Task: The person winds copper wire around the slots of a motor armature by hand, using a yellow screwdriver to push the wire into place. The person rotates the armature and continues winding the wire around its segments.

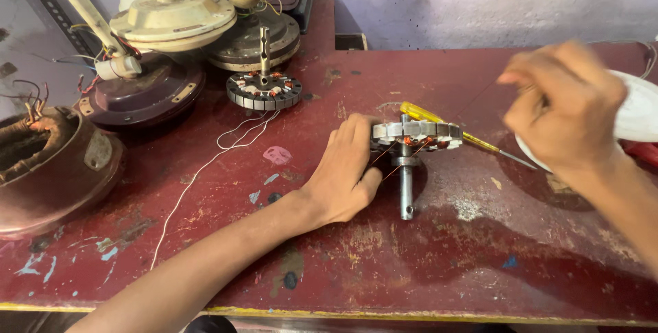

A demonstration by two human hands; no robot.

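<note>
A fan stator point(419, 133) with copper windings stands on edge on the red workbench point(411, 264), its steel shaft point(406, 189) pointing toward me. My left hand point(343, 175) grips the stator's left side and holds it steady. My right hand point(565, 107) hovers blurred above the bench to the right, fingers curled; whether it holds anything is unclear. A yellow-handled screwdriver point(445, 126) lies behind the stator, its tip reaching toward the right hand.
A second stator point(264, 90) with upright shaft stands further back, white wires point(205, 165) trailing from it. Fan motor housings point(171, 21) pile up at back left. A brown wound motor shell point(48, 162) sits at the left. A white fan cover point(634, 117) lies at the right.
</note>
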